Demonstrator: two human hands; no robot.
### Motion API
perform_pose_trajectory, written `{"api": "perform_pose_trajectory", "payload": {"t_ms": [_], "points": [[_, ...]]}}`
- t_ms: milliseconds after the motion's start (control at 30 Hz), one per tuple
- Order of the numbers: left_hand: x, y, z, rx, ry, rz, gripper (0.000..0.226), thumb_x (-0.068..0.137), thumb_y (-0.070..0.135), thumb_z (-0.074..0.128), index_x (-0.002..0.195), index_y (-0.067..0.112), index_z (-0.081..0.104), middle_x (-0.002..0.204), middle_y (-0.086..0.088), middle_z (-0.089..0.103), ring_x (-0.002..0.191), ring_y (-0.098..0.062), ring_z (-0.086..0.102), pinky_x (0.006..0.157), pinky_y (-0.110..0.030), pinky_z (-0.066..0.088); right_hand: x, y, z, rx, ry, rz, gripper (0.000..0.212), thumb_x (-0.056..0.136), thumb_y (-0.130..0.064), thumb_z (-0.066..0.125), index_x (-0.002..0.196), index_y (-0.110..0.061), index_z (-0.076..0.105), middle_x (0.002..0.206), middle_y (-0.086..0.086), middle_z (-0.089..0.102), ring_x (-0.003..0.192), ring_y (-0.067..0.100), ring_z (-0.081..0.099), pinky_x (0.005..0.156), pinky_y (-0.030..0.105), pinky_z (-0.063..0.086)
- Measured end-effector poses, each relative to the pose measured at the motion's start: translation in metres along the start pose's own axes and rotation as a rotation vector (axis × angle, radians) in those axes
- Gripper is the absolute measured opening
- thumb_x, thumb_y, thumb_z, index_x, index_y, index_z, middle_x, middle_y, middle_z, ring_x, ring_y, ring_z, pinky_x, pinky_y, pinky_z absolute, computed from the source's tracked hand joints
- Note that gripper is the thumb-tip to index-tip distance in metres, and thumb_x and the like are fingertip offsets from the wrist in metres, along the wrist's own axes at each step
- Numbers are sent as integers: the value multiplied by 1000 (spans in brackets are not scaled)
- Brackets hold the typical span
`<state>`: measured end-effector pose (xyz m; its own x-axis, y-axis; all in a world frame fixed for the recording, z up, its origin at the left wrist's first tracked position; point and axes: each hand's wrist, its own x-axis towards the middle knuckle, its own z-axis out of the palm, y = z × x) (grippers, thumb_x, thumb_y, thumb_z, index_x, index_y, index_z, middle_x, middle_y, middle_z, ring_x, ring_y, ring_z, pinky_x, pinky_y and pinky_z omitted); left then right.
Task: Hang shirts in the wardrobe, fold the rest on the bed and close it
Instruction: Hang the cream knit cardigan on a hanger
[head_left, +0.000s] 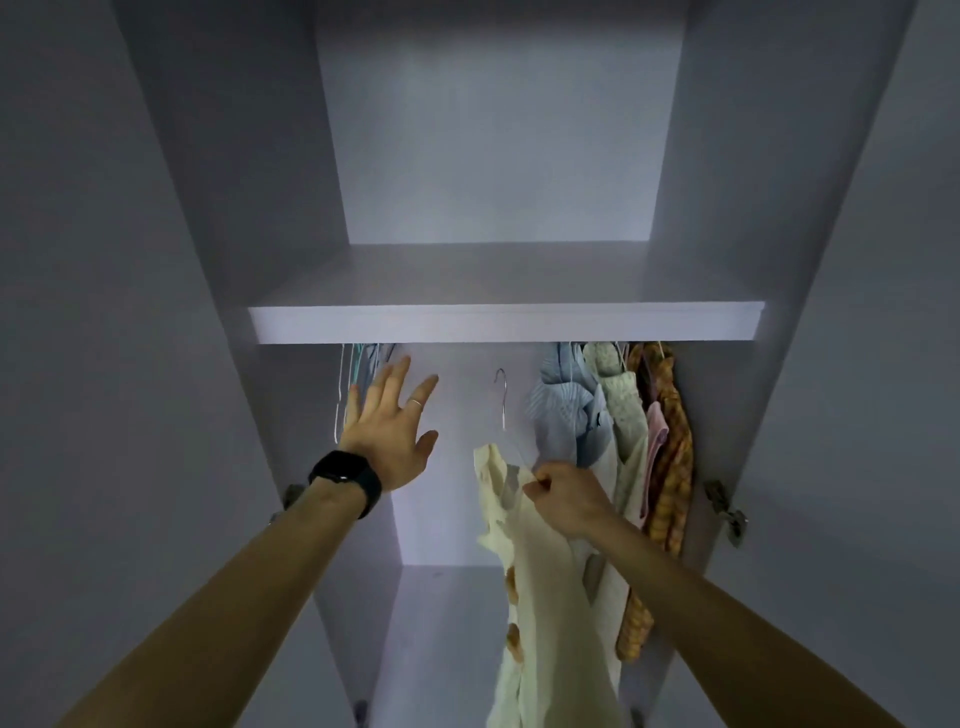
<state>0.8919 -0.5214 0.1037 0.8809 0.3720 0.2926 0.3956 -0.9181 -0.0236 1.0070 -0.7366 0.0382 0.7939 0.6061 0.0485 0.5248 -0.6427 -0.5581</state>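
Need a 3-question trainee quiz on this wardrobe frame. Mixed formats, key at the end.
1. Which hand grips the cream shirt? A) left B) right C) both
2. True or false: the left hand is curled into a fist.
3. Fill in: the checked orange shirt hangs nearest the ____ wall of the wardrobe.

Key
1. B: the right hand pinches it at the shoulder.
2. False: its fingers are straight and spread.
3. right
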Motion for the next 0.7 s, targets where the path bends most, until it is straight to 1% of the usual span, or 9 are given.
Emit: {"api": "perform_pose_trajectory", "payload": {"t_ms": [67, 200, 267, 333, 400, 467, 533, 633, 700], "points": [[21, -4, -2, 49, 99, 17, 76, 100, 53, 38, 157, 36, -10, 163, -3, -25, 152, -28, -18, 118, -56, -9, 14, 0, 2, -5, 12, 22, 29, 100, -26, 53, 74, -16, 49, 75, 2, 56, 80, 25, 62, 65, 27, 41], [68, -11, 6, 59, 291, 14, 76, 100, 52, 33, 155, 35, -17, 165, -4, -21, 153, -30, -14, 117, -57, -10, 46, 8, 8, -17, 59, 62, 28, 101, -26, 51, 76, -16, 46, 84, 9, 61, 92, 31, 64, 75, 30, 46], [88, -15, 15, 33, 349, -10, 72, 101, 53, 25, 156, 34, -18, 166, -2, -18, 153, -28, -12, 117, -57, -10, 61, 16, 14, -21, 93, 74, 29, 101, -26, 52, 74, -19, 46, 89, 10, 65, 93, 30, 64, 73, 28, 44], [106, -20, 33, -2, 352, -25, 68, 101, 55, 15, 154, 36, -22, 165, 2, -20, 153, -22, -16, 119, -58, -10, 77, 29, 27, -8, 137, 71, 36, 101, -25, 53, 68, -25, 40, 83, 3, 61, 91, 28, 64, 70, 25, 38], [117, -27, 51, -9, 349, -40, 64, 100, 57, 8, 149, 39, -31, 161, 7, -31, 149, -17, -27, 119, -60, -12, 92, 40, 38, 20, 167, 57, 38, 100, -23, 54, 66, -27, 37, 78, -1, 56, 88, 27, 63, 69, 23, 36], [131, -29, 71, -24, 415, -46, 63, 100, 57, 5, 146, 40, -36, 155, 10, -41, 144, -14, -35, 117, -59, -15, 111, 54, 53, 15, 217, 40, 38, 100, -21, 54, 66, -26, 36, 76, -3, 54, 88, 26, 63, 67, 23, 35], [142, -28, 82, -39, 493, -46, 62, 100, 57, 3, 145, 40, -38, 152, 11, -45, 143, -15, -38, 117, -59, -13, 132, 65, 62, 15, 259, 30, 38, 99, -20, 54, 66, -25, 37, 74, -4, 52, 88, 25, 62, 67, 23, 34], [152, -27, 95, -54, 614, -36, 61, 102, 54, 5, 147, 39, -34, 155, 10, -42, 145, -15, -34, 117, -62, -9, 159, 80, 75, 14, 313, 6, 37, 101, -22, 52, 67, -24, 38, 68, -8, 47, 82, 26, 59, 67, 26, 35], [157, -25, 101, -66, 681, -21, 60, 104, 50, 8, 150, 39, -30, 159, 10, -35, 148, -15, -30, 118, -64, -7, 171, 87, 77, -3, 355, -4, 35, 102, -24, 50, 68, -23, 39, 68, -8, 46, 74, 21, 51, 65, 28, 32]]}}
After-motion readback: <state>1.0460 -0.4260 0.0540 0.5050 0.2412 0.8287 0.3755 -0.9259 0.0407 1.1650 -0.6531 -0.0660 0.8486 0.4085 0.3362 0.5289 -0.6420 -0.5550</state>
